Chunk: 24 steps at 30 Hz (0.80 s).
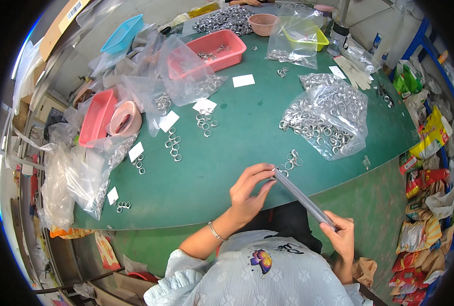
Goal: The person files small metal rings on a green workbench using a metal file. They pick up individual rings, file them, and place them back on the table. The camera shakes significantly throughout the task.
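A long grey tapered rod, like a ring sizing stick [304, 201], slants between my hands over the table's near edge. My right hand [341, 234] is wrapped round its thicker end. At the thin end my left hand [252, 186] is closed in a pinch, thumb and forefinger against the tip; a small silvery bit shows there, too little to name. Several silver rings [294, 161] lie on the green table just beyond the tip. Farther right rests a clear plastic bag [334, 115] full of such rings.
Small ring groups lie beside white paper slips [169, 121] on the left. Pink trays [229, 50], a pink bowl [125, 120] and clear bags [86, 178] crowd the left and far sides. White gloves [353, 72] lie at the right. Colourful packages [431, 133] fill a blue rack.
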### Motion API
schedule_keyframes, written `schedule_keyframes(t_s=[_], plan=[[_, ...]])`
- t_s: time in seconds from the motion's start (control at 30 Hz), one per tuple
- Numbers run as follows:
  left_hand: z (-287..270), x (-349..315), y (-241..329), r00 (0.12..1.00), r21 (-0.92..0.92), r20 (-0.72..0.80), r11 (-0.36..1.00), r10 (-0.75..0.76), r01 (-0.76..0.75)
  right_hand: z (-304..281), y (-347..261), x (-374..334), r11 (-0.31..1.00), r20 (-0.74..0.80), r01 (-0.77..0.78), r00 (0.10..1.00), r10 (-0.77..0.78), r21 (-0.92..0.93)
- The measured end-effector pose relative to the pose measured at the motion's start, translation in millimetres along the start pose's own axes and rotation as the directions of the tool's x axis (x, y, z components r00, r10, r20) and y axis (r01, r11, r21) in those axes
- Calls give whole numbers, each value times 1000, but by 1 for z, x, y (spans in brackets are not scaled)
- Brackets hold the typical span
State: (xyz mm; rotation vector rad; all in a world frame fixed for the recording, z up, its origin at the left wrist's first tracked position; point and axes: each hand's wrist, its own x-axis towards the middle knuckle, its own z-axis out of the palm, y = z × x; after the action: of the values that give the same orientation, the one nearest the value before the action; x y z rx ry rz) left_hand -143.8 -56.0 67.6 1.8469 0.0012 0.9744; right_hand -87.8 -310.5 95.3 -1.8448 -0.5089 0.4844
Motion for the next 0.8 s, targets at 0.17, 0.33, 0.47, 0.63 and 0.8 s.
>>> schedule_keyframes(t_s=[0.17, 0.33, 0.47, 0.63, 0.8], plan=[[16, 2, 18, 902, -675, -22, 672, -431, 305, 2, -5, 3, 999, 0, 27, 1000, -27, -29], [7, -9, -4, 754, -814, 257, 285, -604, 506, 6, -3, 1, 997, 2, 61, 998, -61, -51], [10, 0, 8, 701, -876, 276, 128, -658, 465, 7, 1, 0, 996, -33, 75, 997, -76, -42], [16, -3, 13, 680, -832, 304, 161, -668, 530, 6, 2, 0, 994, -56, 92, 994, -95, -61], [18, -5, 10, 615, -663, 532, 165, -582, 730, 6, 3, 0, 991, -72, 103, 991, -109, -81]])
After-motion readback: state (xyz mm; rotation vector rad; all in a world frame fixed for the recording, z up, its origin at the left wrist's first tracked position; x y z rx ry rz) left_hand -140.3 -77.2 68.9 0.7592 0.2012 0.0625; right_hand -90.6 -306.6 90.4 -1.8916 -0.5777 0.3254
